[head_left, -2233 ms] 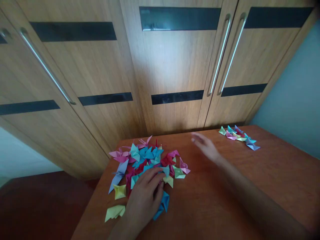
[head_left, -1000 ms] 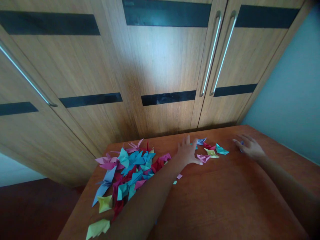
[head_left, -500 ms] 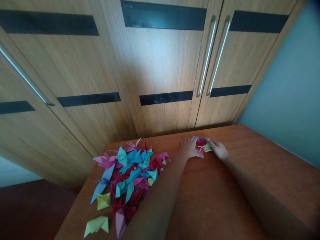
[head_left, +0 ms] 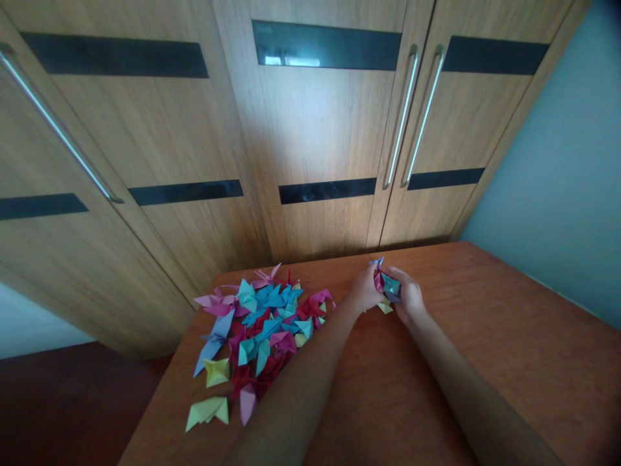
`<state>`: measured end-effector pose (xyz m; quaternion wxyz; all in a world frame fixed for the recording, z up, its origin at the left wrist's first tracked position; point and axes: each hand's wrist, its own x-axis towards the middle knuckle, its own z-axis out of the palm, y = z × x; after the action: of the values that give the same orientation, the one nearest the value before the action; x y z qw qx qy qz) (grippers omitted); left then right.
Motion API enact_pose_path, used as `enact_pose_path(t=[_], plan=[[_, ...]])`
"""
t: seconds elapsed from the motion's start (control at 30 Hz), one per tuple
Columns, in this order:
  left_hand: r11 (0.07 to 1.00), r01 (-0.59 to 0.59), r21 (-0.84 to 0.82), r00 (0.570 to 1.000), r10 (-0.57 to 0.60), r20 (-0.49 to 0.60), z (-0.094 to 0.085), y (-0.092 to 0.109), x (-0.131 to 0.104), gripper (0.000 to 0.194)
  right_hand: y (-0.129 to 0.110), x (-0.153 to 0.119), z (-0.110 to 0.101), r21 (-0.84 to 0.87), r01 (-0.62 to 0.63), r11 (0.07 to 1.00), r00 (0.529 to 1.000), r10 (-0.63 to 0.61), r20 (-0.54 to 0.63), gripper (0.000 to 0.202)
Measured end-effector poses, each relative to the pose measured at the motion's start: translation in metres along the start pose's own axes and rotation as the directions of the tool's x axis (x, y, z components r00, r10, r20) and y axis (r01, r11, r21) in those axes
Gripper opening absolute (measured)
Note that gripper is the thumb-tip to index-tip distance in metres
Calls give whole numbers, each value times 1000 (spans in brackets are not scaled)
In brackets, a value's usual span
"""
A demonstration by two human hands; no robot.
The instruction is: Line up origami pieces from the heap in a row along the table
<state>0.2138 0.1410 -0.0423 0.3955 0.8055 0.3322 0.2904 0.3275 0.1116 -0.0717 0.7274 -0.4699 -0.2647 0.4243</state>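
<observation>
Between my two hands, near the table's far edge, is a small bunch of folded origami pieces [head_left: 391,288] in teal, pink and blue. My left hand [head_left: 365,289] closes on the bunch from the left, and my right hand [head_left: 410,296] grips it from the right with bent fingers. Just under the hands a pale yellow piece [head_left: 385,307] shows; whether it is held or lies on the table I cannot tell. Left of my left forearm spreads a heap of origami cranes [head_left: 272,327] in blue, teal, red and pink.
Two yellow folded pieces, one star-like [head_left: 217,372] and one wing-shaped [head_left: 208,411], lie at the heap's near left. Behind the brown wooden table [head_left: 485,336] stands a wooden wardrobe [head_left: 315,129] with metal handles. A pale blue wall [head_left: 543,181] is on the right.
My hands have come closer together around the bunch, which now seems gathered up and turned, with teal facing me. The right hand has moved left. The view has shifted slightly.
</observation>
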Motion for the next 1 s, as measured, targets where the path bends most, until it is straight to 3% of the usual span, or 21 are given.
enact_pose_path(t=[0.1,0.2,0.37,0.5,0.57,0.67,0.77,0.83,0.87,0.93,1.0], plan=[[1000,-11,2,997,11,-80,-12,9,-13,56,-10,-20,17,264,-222,939,972,193,132,16],[1000,-11,20,986,14,-163,-36,21,-36,53,-20,-42,43,358,-281,890,956,227,186,17],[970,-55,236,959,118,-259,-99,41,-97,51,-33,-83,99,340,-316,886,930,220,293,28],[908,67,413,914,109,-390,-150,40,-149,55,-36,-111,139,255,-349,902,862,202,466,33],[886,131,445,894,88,-439,-167,32,-171,55,-33,-118,151,202,-314,928,827,163,538,36],[869,155,471,898,75,-434,-182,14,-193,57,-23,-110,156,88,-188,978,792,98,603,35],[851,177,494,909,51,-414,-184,1,-203,54,-11,-73,140,-117,125,985,807,-32,589,33],[825,182,535,914,59,-401,-180,-1,-205,50,-5,-36,117,-357,366,859,835,-135,533,34],[807,182,562,914,73,-400,-177,0,-205,48,-3,-16,104,-496,465,733,835,-177,521,36],[766,182,616,914,100,-393,-167,8,-204,42,-1,20,74,-714,579,393,812,-201,548,39],[728,164,665,929,113,-353,-151,23,-203,36,1,49,47,-811,581,66,810,-146,568,44]])
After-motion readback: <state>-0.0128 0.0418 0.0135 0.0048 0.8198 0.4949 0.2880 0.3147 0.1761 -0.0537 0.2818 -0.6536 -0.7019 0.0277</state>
